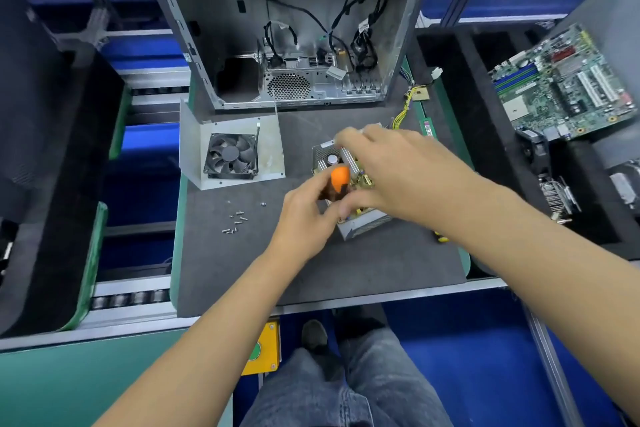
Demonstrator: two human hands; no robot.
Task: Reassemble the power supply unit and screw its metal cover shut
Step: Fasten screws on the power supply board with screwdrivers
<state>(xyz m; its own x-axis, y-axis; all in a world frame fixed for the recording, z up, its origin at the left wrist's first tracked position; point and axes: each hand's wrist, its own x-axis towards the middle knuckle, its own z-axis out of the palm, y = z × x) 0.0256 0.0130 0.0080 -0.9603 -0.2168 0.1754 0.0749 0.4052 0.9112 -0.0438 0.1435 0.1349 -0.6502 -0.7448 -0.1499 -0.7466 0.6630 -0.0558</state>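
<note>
The left hand point(304, 215) pinches the orange screwdriver point(338, 180); the right hand point(398, 173), fingers loosely spread, should hold the power supply point(363, 222) still.

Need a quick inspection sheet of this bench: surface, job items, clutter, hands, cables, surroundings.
Surface: dark mat, green-edged.
Job's things: open power supply unit, internals exposed; metal cover with fan lies apart, to its left; loose screws on the mat.
Clutter: memory stick at the mat's right edge.
Hands: left hand grips an orange-handled screwdriver; right hand rests on the unit.
Cables: yellow wires behind the unit.
Surroundings: empty PC case behind; motherboard at right.
</note>
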